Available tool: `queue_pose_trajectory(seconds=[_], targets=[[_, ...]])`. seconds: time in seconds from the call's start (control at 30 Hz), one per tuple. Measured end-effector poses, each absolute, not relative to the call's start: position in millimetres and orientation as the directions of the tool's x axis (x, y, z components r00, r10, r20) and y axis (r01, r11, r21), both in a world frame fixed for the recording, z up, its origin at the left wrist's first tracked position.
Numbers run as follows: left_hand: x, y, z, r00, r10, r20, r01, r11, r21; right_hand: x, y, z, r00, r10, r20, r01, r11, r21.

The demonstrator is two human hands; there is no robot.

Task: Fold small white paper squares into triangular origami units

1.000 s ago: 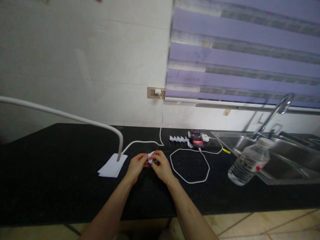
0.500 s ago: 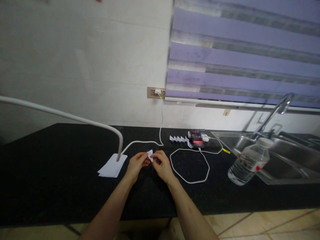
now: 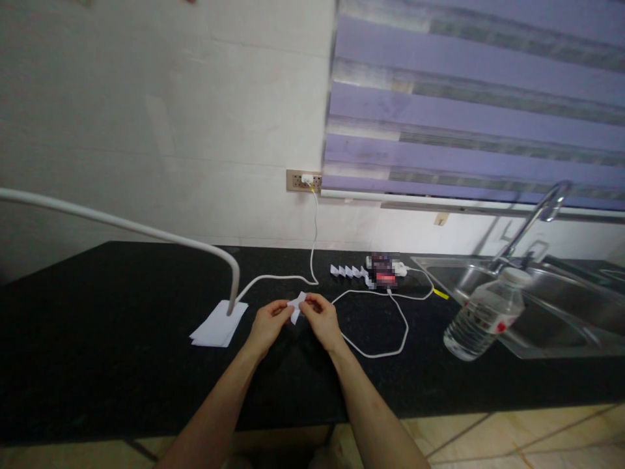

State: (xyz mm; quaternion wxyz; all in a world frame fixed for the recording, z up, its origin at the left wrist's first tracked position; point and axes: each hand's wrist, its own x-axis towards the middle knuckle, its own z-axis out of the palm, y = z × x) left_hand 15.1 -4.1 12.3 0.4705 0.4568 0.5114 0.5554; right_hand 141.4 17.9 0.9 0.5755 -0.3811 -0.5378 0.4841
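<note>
A small folded piece of white paper (image 3: 295, 307) is pinched between my two hands, just above the black counter. My left hand (image 3: 271, 322) grips its left side with thumb and fingers. On the other side, my right hand (image 3: 321, 319) holds it the same way. To the left lies a stack of white paper sheets (image 3: 217, 329). Beyond my right hand, a row of several small folded white paper pieces (image 3: 347, 271) stands on the counter, its right end beside a partly blurred dark device (image 3: 385, 277).
A white cable (image 3: 405, 335) loops on the counter right of my hands and another runs up to a wall socket (image 3: 303, 180). A water bottle (image 3: 483, 319) stands before the steel sink (image 3: 541, 332). A thick white curved rod (image 3: 195, 244) comes in from the left, ending over the sheets.
The folded paper has been turned and opened out a little, showing more of its pointed shape. Both hands have shifted their finger hold on it.
</note>
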Motion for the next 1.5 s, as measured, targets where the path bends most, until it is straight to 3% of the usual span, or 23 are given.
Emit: queue_pose_trajectory(seconds=[0.17,0.57,0.83,1.07,1.37,1.5], targets=[[14.2,-2.2,8.6,-0.136,0.991,-0.013,-0.086,0.002,0.996,140.5,16.3,0.9,-0.095,0.967,0.238,-0.161,0.221,-0.962],[13.4,-3.6,8.5,-0.105,0.994,-0.03,-0.069,0.022,0.997,140.7,14.1,-0.7,-0.121,0.924,0.363,-0.034,0.362,-0.932],[14.2,-4.3,9.2,-0.092,0.995,-0.033,-0.172,0.016,0.985,140.8,17.4,-0.7,-0.068,0.965,0.254,-0.209,0.235,-0.949],[13.1,-2.8,11.0,-0.125,0.989,-0.082,-0.265,0.046,0.963,140.1,15.3,3.3,-0.11,0.967,0.23,-0.208,0.204,-0.957],[14.0,-3.5,8.9,-0.074,0.997,-0.015,-0.157,0.003,0.988,140.6,15.3,1.9,-0.106,0.956,0.273,-0.198,0.248,-0.948],[14.3,-2.4,8.0,-0.169,0.983,0.064,-0.009,-0.066,0.998,140.0,15.3,2.2,-0.056,0.952,0.302,-0.129,0.293,-0.947]])
